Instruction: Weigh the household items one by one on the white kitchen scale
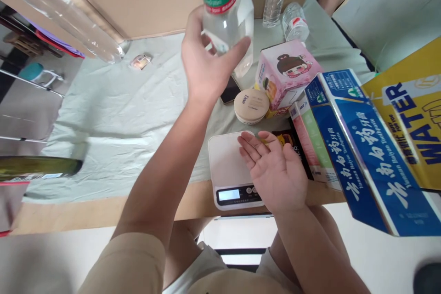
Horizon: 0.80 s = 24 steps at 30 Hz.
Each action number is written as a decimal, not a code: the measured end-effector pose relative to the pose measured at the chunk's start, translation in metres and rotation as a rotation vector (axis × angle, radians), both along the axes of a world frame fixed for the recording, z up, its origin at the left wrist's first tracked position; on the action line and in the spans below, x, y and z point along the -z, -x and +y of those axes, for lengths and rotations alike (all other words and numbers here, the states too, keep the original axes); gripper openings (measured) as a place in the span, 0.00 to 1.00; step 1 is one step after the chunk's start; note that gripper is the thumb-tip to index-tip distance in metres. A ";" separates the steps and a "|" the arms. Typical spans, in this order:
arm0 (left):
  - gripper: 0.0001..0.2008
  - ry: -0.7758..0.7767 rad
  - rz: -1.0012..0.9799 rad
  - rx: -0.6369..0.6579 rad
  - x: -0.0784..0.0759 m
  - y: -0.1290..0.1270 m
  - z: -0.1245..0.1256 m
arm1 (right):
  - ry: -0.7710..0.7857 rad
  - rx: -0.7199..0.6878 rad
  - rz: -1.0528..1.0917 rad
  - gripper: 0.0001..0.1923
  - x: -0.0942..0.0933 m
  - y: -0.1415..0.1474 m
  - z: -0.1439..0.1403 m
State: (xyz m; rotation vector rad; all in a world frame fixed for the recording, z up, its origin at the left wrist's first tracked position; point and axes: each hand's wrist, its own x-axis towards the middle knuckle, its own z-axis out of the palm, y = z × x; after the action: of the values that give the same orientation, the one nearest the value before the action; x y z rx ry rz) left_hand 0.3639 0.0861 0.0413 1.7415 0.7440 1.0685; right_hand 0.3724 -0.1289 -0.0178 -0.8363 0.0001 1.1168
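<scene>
My left hand [208,64] is wrapped round a clear plastic bottle [229,20] with a green and red label, lifted above the cloth-covered table [148,115]. The bottle's top is cut off by the upper edge of the view. Palm up and fingers stretched out, my right hand [279,172] is over the right side of a white kitchen scale [225,158] and holds nothing. The scale's display is lit, but I cannot read it. Just beyond the scale sits a round beige Dove tub [251,104], with a dark phone-like object [230,91] partly hidden behind it.
To the right stand a pink cartoon box [287,71], a blue toothpaste box [365,142] and a yellow WATER box [413,110]. Two labelled water bottles [275,0] are at the back. A small wrapped packet [140,61] and a green bottle [41,166] are on the left.
</scene>
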 end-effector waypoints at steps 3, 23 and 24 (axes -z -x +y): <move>0.25 -0.085 -0.143 -0.063 -0.002 0.047 -0.036 | 0.024 -0.012 -0.057 0.26 0.001 0.002 -0.004; 0.41 0.076 -0.102 0.351 0.078 0.121 -0.113 | -0.001 -0.111 -0.691 0.33 0.020 0.007 -0.021; 0.42 0.063 -0.096 0.365 0.080 0.122 -0.113 | 0.003 -0.114 -0.697 0.33 0.020 0.007 -0.022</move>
State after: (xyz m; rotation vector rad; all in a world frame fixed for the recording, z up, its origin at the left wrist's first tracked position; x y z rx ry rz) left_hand 0.2418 -0.0269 -0.0385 1.6785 0.3754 0.8611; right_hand 0.3655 -0.1506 -0.0381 -1.2028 -0.6314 0.8812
